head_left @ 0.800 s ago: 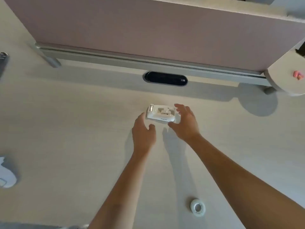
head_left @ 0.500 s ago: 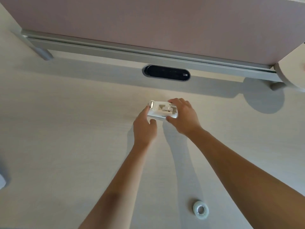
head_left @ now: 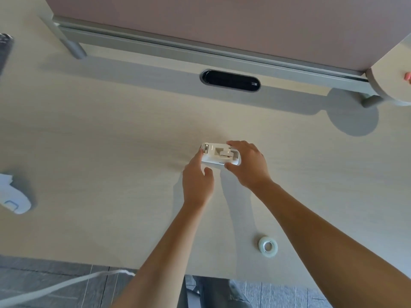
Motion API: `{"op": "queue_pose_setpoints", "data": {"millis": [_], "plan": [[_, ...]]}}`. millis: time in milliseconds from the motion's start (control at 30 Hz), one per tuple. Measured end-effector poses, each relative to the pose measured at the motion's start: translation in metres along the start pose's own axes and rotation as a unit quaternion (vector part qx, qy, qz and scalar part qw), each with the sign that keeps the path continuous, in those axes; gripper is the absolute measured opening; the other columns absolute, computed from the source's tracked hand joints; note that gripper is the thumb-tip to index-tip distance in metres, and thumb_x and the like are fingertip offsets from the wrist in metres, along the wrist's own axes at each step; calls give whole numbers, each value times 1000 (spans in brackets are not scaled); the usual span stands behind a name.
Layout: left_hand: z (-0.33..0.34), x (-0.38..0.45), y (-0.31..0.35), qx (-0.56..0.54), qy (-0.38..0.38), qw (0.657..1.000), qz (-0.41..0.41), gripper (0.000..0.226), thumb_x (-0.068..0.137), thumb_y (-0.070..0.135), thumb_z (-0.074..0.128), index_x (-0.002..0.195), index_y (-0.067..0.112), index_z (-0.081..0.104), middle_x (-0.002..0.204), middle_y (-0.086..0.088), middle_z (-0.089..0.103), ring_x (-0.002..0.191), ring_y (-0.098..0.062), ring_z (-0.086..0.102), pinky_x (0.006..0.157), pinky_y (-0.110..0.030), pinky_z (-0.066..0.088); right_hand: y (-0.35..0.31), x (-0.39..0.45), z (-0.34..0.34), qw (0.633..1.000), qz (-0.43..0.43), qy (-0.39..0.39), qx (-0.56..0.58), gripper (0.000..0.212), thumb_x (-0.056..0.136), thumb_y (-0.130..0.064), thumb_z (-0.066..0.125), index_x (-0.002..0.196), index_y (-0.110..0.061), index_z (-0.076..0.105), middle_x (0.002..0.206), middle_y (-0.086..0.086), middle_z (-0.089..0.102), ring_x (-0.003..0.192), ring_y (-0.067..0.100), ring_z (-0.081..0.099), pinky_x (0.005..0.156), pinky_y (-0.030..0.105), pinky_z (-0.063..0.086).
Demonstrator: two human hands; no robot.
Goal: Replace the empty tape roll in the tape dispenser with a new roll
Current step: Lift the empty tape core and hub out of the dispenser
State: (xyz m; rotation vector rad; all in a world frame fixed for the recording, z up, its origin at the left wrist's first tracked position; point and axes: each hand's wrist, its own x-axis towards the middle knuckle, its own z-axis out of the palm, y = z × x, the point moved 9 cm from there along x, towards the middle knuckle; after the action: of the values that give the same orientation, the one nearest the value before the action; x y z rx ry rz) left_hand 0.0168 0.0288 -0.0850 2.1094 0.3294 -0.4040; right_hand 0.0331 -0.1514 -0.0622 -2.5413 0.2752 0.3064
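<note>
white dispenser [head_left: 219,154] lies flat on the pale bench [head_left: 111,152], mid-bench, in front of the black oval cable slot [head_left: 231,81]. its cutter end points left; a small white core [head_left: 225,154] sits in the open cradle.

right hand [head_left: 249,167] holds the dispenser's right end: fingers [head_left: 239,144] curl over the far edge, thumb presses the near side wall. grip is closed on the body.

left hand [head_left: 196,181] is at the cutter end. forefinger tip touches the left end beside the cutter; thumb sits apart from the dispenser, pointing toward it. fingers are loosely spread, not clasped around anything.

new roll [head_left: 268,246] of clear tape lies flat on the bench near the front edge, below the right forearm, well apart from the dispenser. neither hand touches it.

other items: white device [head_left: 14,196] at the left bench edge, partly out of view. pink partition [head_left: 200,25] with a grey rail runs along the back of the bench. round shelf [head_left: 391,81] at the right corner carries a small pink object, cut off by the frame. grey floor [head_left: 66,278] and a white cord [head_left: 55,287] show below the front edge.
</note>
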Motion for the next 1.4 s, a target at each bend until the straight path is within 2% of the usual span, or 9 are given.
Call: {"op": "queue_pose_setpoints", "data": {"millis": [233,567,700,800,967,1067,1233,1333,1400], "plan": [[-12,-62,-32,11,10,1000,7,62,96,2,50,155,21,46,147,-5,63,135,-25,57,112,-44,46,-1,-62,22,1000,-6,-7,0,62,84,-21,80,142,-27,60,132,-6,69,122,19,60,85,21,39],[-22,-146,-75,12,40,997,58,56,97,4,58,150,15,49,141,-7,64,120,-27,64,99,-46,57,-3,-147,47,999,-49,-11,-18,61,80,-21,86,137,-22,64,126,-2,73,115,24,64,84,27,48],[-22,-154,-79,51,56,991,106,53,94,6,64,145,10,52,139,-6,63,126,-27,56,104,-45,52,-3,-161,51,998,-63,-3,-21,61,79,-24,88,135,-21,65,124,-2,73,111,25,65,82,28,49],[-22,-153,-79,67,87,982,151,50,91,7,66,139,3,55,137,-12,63,130,-29,54,108,-48,49,-3,-159,50,997,-71,-15,-14,62,77,-26,89,135,-23,65,123,-5,72,110,22,63,86,31,54],[-15,-146,-88,42,123,977,171,55,90,14,65,142,6,51,139,-9,62,129,-26,55,108,-48,49,-5,-149,43,995,-87,-36,-10,60,73,-25,90,129,-27,67,116,-11,71,108,16,61,86,29,50],[-13,-148,-94,54,131,971,191,58,91,18,65,145,8,47,138,-8,63,128,-25,55,108,-45,49,-6,-152,45,994,-105,-20,-18,59,73,-28,90,128,-28,68,116,-13,72,106,15,63,83,26,50],[-12,-152,-102,39,138,967,211,57,94,27,61,147,10,49,138,-5,63,126,-27,60,106,-33,48,-5,-162,47,986,-143,39,-76,65,77,-36,88,137,-26,65,119,-10,75,103,17,69,79,25,49],[-13,-152,-105,24,149,962,227,57,93,30,60,147,13,51,143,-4,58,129,-28,60,100,-44,55,-7,-168,53,978,-163,74,-108,69,77,-38,87,140,-21,63,120,-6,77,97,22,72,75,25,47],[-14,-152,-105,13,152,960,235,57,92,36,57,145,16,52,141,-2,56,124,-27,61,91,-44,57,-8,-171,54,972,-171,95,-128,71,79,-39,86,142,-20,62,120,-5,78,96,25,74,74,27,47]]}}
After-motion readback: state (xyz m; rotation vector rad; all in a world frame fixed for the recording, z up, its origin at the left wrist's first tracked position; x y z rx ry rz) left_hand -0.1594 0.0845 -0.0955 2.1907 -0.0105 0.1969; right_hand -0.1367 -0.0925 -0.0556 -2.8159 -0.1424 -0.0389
